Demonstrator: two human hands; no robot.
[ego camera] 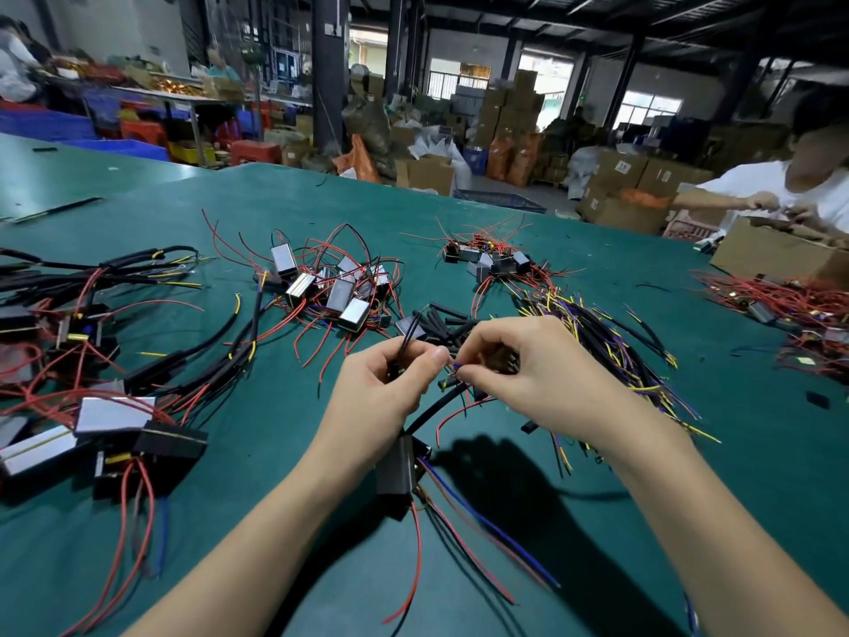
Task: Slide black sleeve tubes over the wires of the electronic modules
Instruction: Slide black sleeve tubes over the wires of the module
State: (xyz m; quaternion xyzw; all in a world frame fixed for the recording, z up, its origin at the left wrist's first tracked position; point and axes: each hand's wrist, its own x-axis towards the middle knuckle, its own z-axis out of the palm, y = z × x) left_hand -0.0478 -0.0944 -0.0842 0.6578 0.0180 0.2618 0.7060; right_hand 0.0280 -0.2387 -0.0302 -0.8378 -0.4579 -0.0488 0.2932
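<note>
My left hand point(386, 383) grips a bundle of thin dark wires that rise above its fingers. My right hand point(519, 365) pinches a blue wire tip next to my left thumb. A black sleeve tube point(436, 406) curves down from between the hands to a dark electronic module point(397, 468), which hangs under my left wrist. Red and blue wires point(482, 521) trail from that module over the green table point(275, 521). Loose black sleeve tubes point(448, 321) lie in a small heap just beyond my hands.
A pile of silver modules with red wires point(333, 291) lies ahead to the left. Sleeved modules point(105, 425) lie at the left. Wire bundles point(611, 356) spread on the right. A person at the far right works over a cardboard box point(772, 255).
</note>
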